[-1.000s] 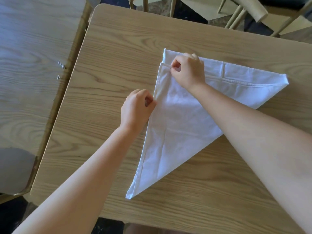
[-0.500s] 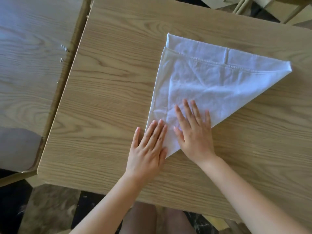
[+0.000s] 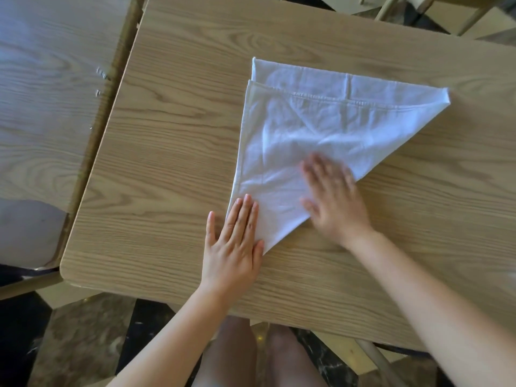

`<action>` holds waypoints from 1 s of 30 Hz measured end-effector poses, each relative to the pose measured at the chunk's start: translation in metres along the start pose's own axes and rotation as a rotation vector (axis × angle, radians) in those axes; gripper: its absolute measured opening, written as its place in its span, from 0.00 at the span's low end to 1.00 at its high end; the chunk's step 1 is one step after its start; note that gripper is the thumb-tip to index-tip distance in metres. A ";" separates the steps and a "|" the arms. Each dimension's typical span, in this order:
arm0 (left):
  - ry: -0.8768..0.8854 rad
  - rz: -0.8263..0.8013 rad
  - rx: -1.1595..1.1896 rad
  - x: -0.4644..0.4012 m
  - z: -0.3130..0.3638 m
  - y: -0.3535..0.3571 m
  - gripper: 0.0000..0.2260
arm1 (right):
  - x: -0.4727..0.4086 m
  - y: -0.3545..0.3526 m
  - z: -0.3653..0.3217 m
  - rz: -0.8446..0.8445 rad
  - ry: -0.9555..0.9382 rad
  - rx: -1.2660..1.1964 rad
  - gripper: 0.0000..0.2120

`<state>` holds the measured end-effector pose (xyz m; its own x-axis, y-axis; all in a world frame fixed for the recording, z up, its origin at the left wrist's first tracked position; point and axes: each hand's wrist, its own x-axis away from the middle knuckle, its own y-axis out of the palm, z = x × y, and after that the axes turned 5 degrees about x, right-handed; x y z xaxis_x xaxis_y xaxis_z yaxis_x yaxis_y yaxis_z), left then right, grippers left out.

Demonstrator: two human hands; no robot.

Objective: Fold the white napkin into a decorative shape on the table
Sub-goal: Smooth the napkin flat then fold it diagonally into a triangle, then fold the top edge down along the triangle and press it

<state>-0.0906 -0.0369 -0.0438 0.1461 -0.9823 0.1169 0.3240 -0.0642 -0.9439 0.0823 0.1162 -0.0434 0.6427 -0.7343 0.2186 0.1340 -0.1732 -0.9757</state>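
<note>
The white napkin (image 3: 321,127) lies folded into a triangle on the wooden table (image 3: 173,152), its long folded edge running from the far right corner down to a near tip. My left hand (image 3: 234,247) rests flat with fingers together on the near tip. My right hand (image 3: 332,199) lies flat on the cloth along the folded edge, blurred from motion. Neither hand grips anything. The top layer sits a little short of the bottom layer at the far left corner.
A second wooden table (image 3: 50,107) stands to the left across a narrow gap. Chair legs (image 3: 391,7) show beyond the far edge. The table's near edge (image 3: 195,300) is close to my knees, with dark marble floor below.
Both hands left the far corner and came down flat onto the near part of the napkin. Since half a second ago my right hand slid right along the folded edge.
</note>
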 end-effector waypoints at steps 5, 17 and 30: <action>0.003 -0.036 0.005 0.005 0.005 -0.014 0.27 | -0.029 -0.016 0.061 -0.036 0.218 -0.065 0.29; 0.250 -0.038 -0.056 -0.215 0.043 -0.016 0.24 | -0.087 -0.019 0.056 0.071 0.175 -0.117 0.27; 0.128 0.034 -0.012 -0.227 -0.001 -0.024 0.29 | -0.062 -0.015 0.214 0.027 0.501 -0.053 0.28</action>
<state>-0.1322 0.1871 -0.0482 0.0358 -0.9983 0.0452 0.3100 -0.0319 -0.9502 0.2024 0.3049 -0.0454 0.2030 -0.9614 0.1856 0.0757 -0.1736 -0.9819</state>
